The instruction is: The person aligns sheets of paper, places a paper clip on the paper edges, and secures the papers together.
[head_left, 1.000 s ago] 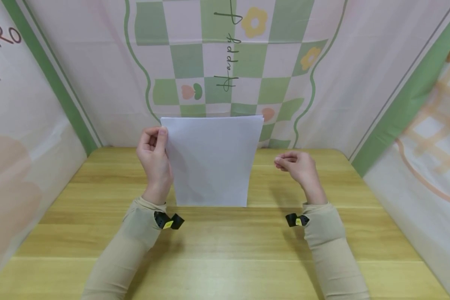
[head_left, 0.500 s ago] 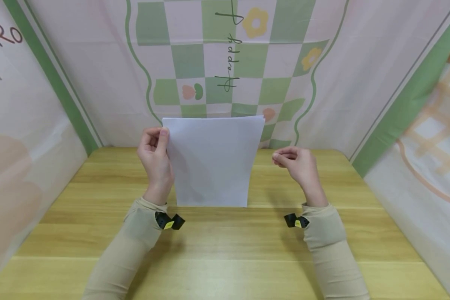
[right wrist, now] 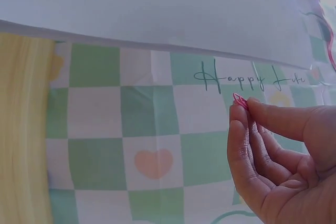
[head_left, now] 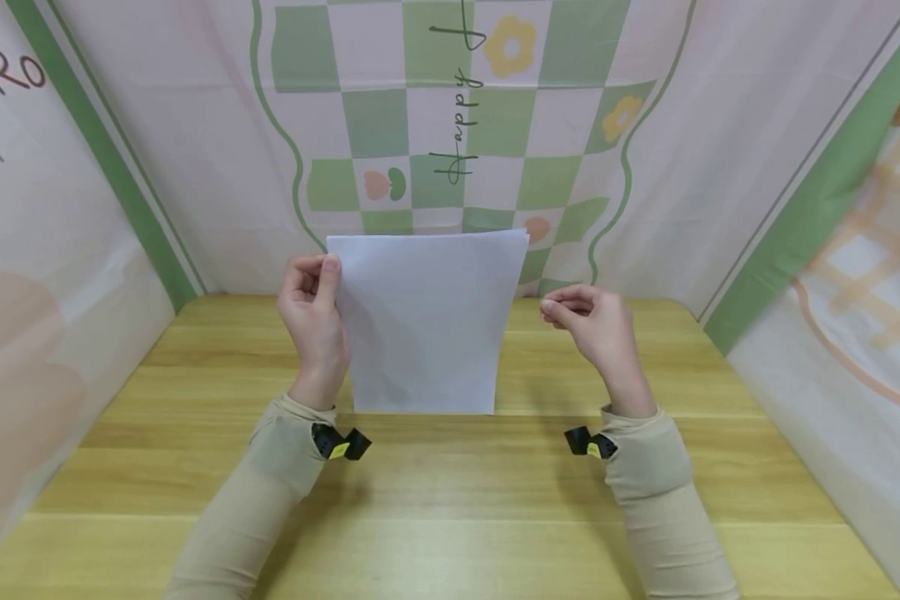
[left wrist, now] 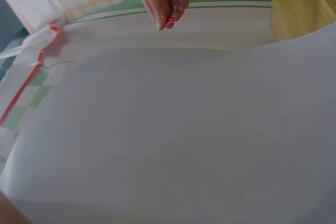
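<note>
My left hand [head_left: 313, 321] pinches white paper [head_left: 427, 325] by its upper left edge, thumb in front. Held upright above the table, the paper shows a doubled edge at its top right corner, so more than one sheet is there. To the right of it, apart from the paper, is my right hand [head_left: 596, 329]. Between that hand's thumb and index finger is a small pink paper clip [right wrist: 240, 100], seen in the right wrist view. The left wrist view also shows the paper clip [left wrist: 170, 21] beyond the far edge of the paper.
A wooden table [head_left: 450, 517] lies below both hands. Behind it hangs a cloth backdrop [head_left: 375, 125] with green checks and lettering. More printed cloth [head_left: 832, 317] closes off the sides. A small black wrist camera [head_left: 341, 442] sits on each sleeve.
My right hand has risen slightly and come a little left, nearer the paper, still pinching the clip. The left hand and the paper have shifted very slightly right.
</note>
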Demonstrator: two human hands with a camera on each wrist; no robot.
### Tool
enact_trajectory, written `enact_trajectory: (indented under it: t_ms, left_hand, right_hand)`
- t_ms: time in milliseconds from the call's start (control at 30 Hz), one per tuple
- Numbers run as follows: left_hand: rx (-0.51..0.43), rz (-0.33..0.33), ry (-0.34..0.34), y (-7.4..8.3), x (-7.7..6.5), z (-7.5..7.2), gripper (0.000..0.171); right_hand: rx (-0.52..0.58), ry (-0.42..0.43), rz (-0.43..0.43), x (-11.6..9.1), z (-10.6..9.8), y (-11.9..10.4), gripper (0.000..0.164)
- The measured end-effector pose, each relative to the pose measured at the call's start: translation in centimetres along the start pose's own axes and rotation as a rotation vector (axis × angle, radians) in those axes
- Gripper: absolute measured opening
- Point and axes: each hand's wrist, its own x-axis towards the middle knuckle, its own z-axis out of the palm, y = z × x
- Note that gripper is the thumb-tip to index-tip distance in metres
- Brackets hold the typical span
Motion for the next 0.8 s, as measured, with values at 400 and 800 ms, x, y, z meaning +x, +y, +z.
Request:
enact_trajectory:
  t_ms: [400, 800]
  left_hand:
    - [0.021, -0.001, -0.008, -0.1, 0.0, 0.0, 0.007]
    - [0.026, -0.004, 0.007, -0.2, 0.0, 0.0, 0.007]
  right_hand:
    - [-0.006, 0.019, -0.054, -0.7, 0.4, -1.5, 0.031]
    - [0.031, 0.036, -0.142, -0.7, 1.4, -2.9, 0.027]
